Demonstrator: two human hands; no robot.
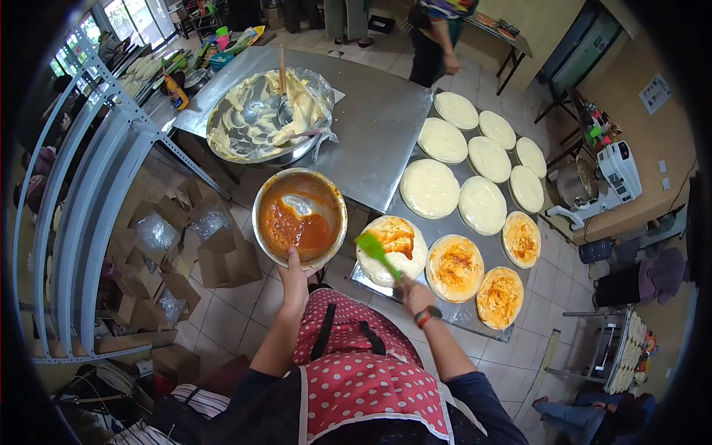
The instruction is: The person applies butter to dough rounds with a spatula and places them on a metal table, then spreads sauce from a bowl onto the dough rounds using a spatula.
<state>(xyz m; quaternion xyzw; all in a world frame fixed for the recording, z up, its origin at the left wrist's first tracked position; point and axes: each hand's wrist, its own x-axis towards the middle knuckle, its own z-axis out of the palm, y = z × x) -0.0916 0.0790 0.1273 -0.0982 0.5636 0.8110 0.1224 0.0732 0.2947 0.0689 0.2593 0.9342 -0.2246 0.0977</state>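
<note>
My left hand [294, 276] grips the near rim of a metal bowl [335, 251] partly filled with orange-red sauce [300, 226]. In my right hand [417, 294] is a green brush [377, 252], its head over a pale round base [374, 271]. Sauce is streaked across the upper part of that base. Three rounds beside it, such as this sauced round [455, 268], carry orange sauce over their middles. Farther back on the same metal surface [475, 311] lie several plain pale rounds [430, 188].
A large plastic-lined bowl [245, 111] with creamy mixture and a wooden-handled tool stands on the steel table [371, 96]. Grey metal shelving [111, 141] and open cardboard boxes [226, 259] are at left. A person [437, 37] stands beyond the table. A white mixer [615, 174] is at right.
</note>
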